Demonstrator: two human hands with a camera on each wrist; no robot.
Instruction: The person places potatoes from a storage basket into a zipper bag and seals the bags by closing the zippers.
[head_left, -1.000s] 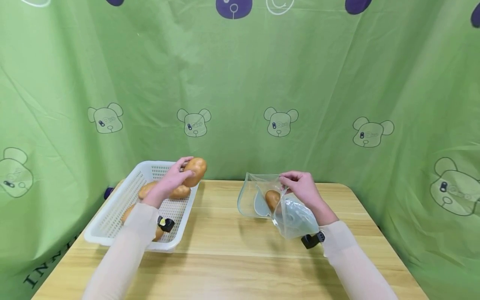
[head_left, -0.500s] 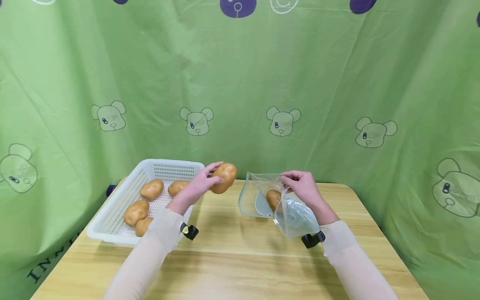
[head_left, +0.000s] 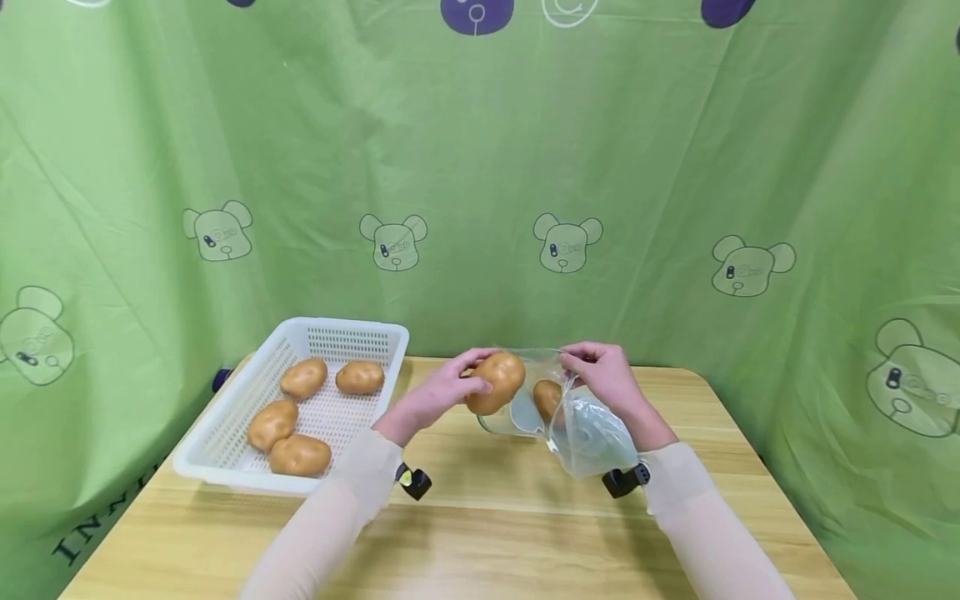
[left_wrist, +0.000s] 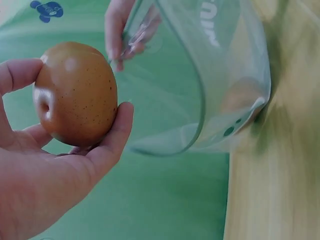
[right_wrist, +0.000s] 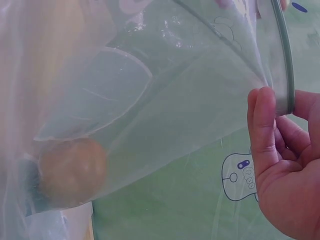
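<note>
My left hand (head_left: 442, 390) grips a brown potato (head_left: 497, 383) between thumb and fingers, right at the mouth of a clear plastic zip bag (head_left: 600, 433). In the left wrist view the potato (left_wrist: 77, 95) shows dark specks, and the bag's green-edged opening (left_wrist: 200, 90) gapes beside it. With thumb and fingers my right hand (head_left: 603, 375) pinches the bag's upper rim and keeps it spread. Inside the bag lies another potato (head_left: 547, 398), seen through the film as a blurred round shape (right_wrist: 73, 172) in the right wrist view.
A white perforated plastic basket (head_left: 225, 433) stands at the left of the wooden table (head_left: 480, 533). Several potatoes, one at its near side (head_left: 300, 456), lie in it. A green curtain (head_left: 480, 150) with bear faces hangs behind the table.
My left hand has carried the potato rightward from over the basket to the bag's mouth. My right hand has stayed in place, pinching the bag's rim.
</note>
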